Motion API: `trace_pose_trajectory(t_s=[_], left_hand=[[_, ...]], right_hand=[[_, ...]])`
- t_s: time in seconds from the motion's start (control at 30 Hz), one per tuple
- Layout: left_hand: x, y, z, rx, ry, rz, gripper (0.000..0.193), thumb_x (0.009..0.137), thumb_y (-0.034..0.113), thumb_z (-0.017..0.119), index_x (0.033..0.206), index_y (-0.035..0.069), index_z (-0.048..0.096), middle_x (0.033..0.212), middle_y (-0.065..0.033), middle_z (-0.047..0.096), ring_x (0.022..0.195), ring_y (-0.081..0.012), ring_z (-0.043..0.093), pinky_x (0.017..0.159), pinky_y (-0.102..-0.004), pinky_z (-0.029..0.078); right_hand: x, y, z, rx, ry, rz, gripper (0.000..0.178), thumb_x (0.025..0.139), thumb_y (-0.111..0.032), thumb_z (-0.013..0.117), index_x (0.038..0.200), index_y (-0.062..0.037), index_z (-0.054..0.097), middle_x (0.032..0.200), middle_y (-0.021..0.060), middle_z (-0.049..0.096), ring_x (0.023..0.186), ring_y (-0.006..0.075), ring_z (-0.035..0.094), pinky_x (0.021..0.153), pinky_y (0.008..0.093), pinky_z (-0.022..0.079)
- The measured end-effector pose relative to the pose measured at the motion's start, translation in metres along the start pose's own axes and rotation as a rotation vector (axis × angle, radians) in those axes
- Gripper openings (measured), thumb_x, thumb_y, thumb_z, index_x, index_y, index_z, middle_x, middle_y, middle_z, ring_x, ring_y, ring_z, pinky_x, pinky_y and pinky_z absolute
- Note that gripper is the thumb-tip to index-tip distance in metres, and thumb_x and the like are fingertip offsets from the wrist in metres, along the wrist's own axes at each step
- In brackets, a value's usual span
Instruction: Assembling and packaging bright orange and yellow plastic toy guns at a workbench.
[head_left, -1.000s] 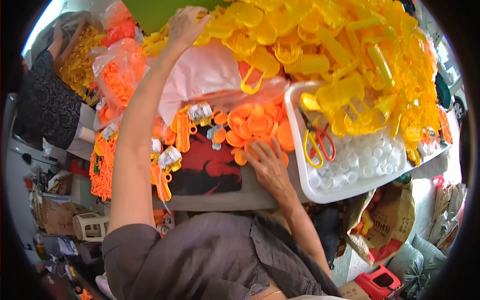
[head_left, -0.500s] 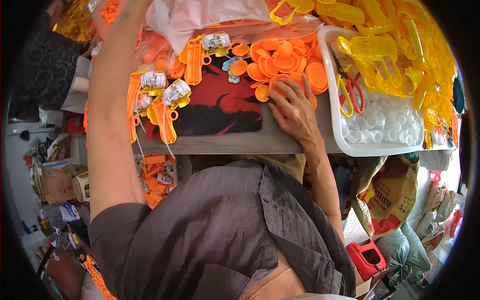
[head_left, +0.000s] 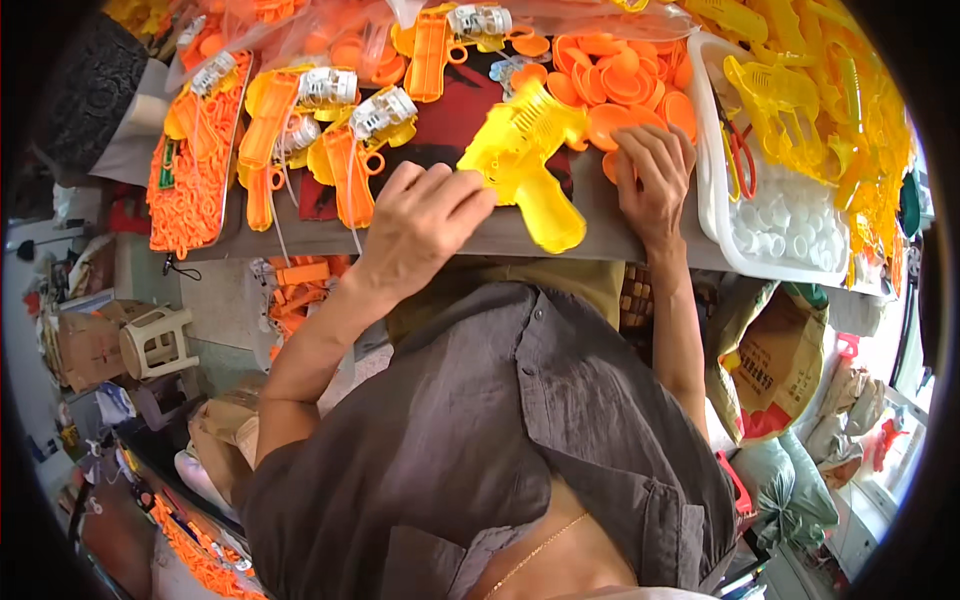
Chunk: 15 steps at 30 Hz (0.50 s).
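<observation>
The left hand (head_left: 425, 228), knuckles up, pinches a yellow toy-gun shell (head_left: 527, 150); the right hand (head_left: 655, 180) curls loosely by orange plastic discs (head_left: 625, 78), any grip unclear.

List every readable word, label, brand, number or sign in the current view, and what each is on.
Brown paper sack at lower right: dark printed characters; wording not copied out here.
Yellow toy-gun shell in the left hand: no readable text.
White mechanisms: any marks too small to read.
Cardboard box at far left: any marks too blurred to read.
</observation>
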<state>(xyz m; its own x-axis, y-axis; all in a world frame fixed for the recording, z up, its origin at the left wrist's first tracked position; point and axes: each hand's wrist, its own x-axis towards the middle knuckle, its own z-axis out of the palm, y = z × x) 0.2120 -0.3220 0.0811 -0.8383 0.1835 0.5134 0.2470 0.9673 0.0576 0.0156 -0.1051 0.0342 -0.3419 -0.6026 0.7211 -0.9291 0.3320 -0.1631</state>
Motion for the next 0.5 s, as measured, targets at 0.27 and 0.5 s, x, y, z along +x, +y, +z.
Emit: trace_pose_trajectory(t_s=[0.27, 0.5], left_hand=[[-0.027, -0.028, 0.026, 0.009, 0.056, -0.354, 0.037, 0.084, 0.001, 0.061, 0.120, 0.006, 0.065, 0.123, -0.0114, 0.058, 0.109, -0.0281, 0.059, 0.092, -0.0400, 0.045], [-0.024, 0.019, 0.041, -0.077, -0.004, -0.436, 0.051, 0.084, 0.029, 0.071, 0.130, 0.009, 0.060, 0.137, -0.0147, 0.048, 0.134, -0.0362, 0.038, 0.110, -0.0523, 0.030]], right_hand=[[0.013, -0.048, 0.000, 0.083, -0.040, 0.061, 0.024, 0.082, 0.000, 0.069, 0.105, -0.0052, 0.070, 0.103, 0.0085, 0.069, 0.101, 0.0274, 0.063, 0.092, 0.0388, 0.043], [-0.005, -0.079, 0.020, -0.038, -0.134, 0.300, 0.045, 0.083, -0.009, 0.070, 0.127, -0.0072, 0.059, 0.134, 0.0132, 0.054, 0.125, 0.0341, 0.047, 0.107, 0.0491, 0.033]])
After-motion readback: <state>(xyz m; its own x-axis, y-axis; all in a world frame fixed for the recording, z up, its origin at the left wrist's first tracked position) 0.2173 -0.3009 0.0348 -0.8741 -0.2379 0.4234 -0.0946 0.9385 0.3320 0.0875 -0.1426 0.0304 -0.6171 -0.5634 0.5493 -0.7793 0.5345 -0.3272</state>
